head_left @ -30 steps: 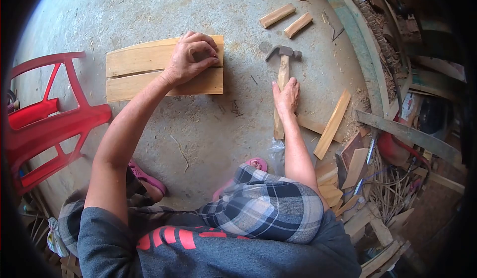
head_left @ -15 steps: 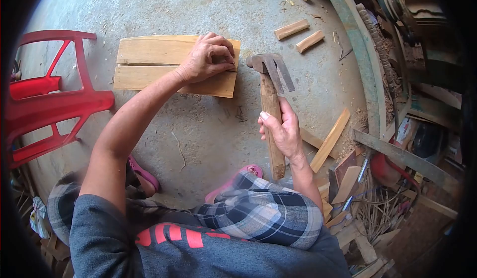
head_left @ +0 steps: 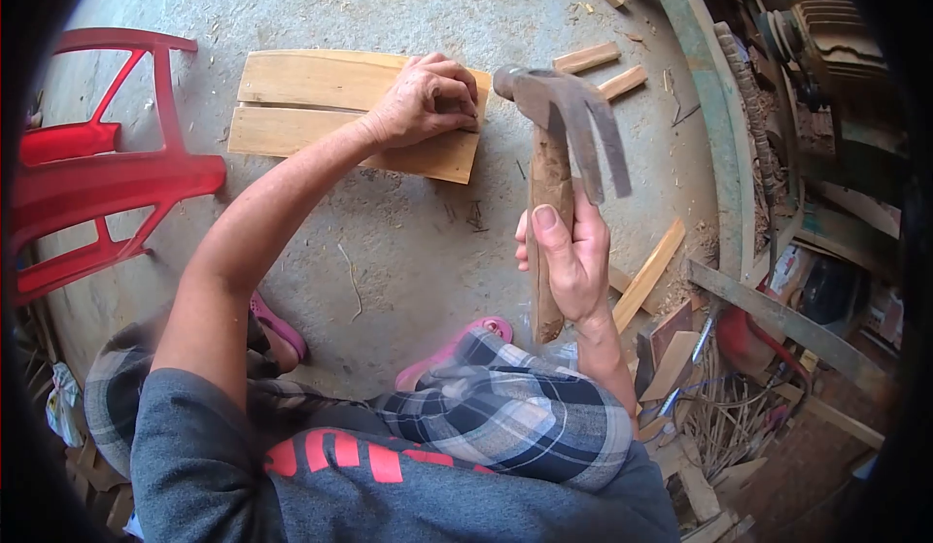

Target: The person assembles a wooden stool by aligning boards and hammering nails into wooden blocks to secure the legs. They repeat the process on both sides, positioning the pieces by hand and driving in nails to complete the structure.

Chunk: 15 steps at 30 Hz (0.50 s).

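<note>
My right hand (head_left: 571, 256) is wrapped round the wooden handle of a claw hammer (head_left: 550, 169), thumb along the handle. The hammer is held up off the floor, its head to the right of the wooden boards (head_left: 301, 82). These are two pale planks side by side with a narrow gap between them, raised a little above the concrete. At their right end, my left hand (head_left: 432, 101) rests on the wood with fingers pinched together. Whatever those fingertips hold is too small and covered to make out.
A red plastic chair (head_left: 146, 169) lies at the left. Short wood blocks (head_left: 586, 57) are on the floor beyond the hammer. A few nails (head_left: 474, 218) lie on the concrete floor (head_left: 389, 242). Wood scraps (head_left: 671, 363), metal bars (head_left: 787, 324) and machinery (head_left: 831, 38) crowd the right side.
The hammer has come up nearer to my head, and its head looks larger. My left hand keeps its pinch at the boards' right end. The whole view has shifted slightly.
</note>
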{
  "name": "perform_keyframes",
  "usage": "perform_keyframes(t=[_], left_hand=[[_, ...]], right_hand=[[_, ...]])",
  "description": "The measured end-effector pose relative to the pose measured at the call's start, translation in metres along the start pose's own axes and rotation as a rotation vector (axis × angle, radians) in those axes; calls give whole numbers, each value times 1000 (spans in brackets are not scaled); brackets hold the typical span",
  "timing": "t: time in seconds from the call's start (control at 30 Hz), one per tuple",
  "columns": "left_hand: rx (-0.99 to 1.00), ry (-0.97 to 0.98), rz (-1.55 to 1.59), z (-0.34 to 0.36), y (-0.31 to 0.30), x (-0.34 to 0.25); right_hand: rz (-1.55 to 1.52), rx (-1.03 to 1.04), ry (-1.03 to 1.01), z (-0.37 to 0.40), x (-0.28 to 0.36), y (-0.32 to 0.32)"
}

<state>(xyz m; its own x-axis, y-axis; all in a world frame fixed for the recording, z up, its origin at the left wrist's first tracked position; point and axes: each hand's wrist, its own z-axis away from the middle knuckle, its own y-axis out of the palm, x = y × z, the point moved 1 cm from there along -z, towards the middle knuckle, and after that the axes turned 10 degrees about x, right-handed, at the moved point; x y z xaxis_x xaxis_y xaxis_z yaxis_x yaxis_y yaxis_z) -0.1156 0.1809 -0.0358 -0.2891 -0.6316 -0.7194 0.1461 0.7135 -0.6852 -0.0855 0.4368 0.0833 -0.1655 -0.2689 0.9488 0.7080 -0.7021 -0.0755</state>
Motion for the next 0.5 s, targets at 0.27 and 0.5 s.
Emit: perform_keyframes(t=[0.27, 0.5], left_hand=[[33, -6, 20, -2, -2, 1], [-259, -116, 214, -2, 8, 2]], right_hand=[[24, 60, 186, -17, -28, -3], [-36, 45, 98, -9, -11, -13]])
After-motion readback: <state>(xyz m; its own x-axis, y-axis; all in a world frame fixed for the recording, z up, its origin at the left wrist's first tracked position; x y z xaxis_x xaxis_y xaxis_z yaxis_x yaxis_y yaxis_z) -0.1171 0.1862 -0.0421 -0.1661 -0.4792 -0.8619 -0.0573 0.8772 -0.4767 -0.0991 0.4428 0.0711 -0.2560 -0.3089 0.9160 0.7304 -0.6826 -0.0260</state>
